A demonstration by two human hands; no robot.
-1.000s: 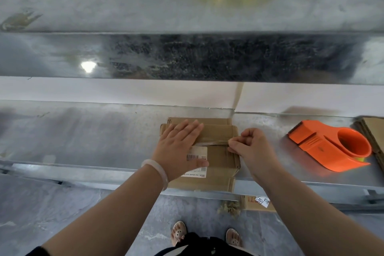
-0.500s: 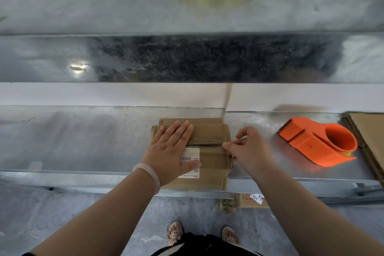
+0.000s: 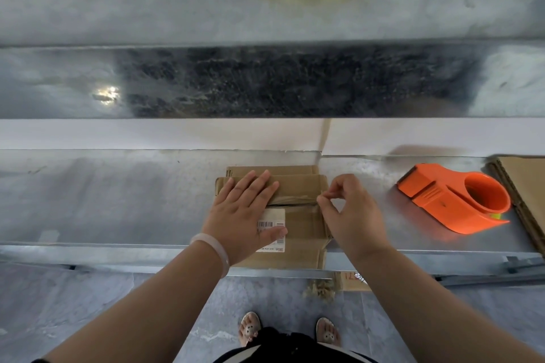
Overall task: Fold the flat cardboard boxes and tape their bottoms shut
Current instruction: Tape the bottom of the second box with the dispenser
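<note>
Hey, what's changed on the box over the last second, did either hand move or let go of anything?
The right hand loosened from a tight fist: its other fingers lifted, while thumb and forefinger keep pinching the tape end at the right edge of the cardboard box. Nothing was let go. The left hand stayed flat on the box, and the orange tape dispenser did not move.
</note>
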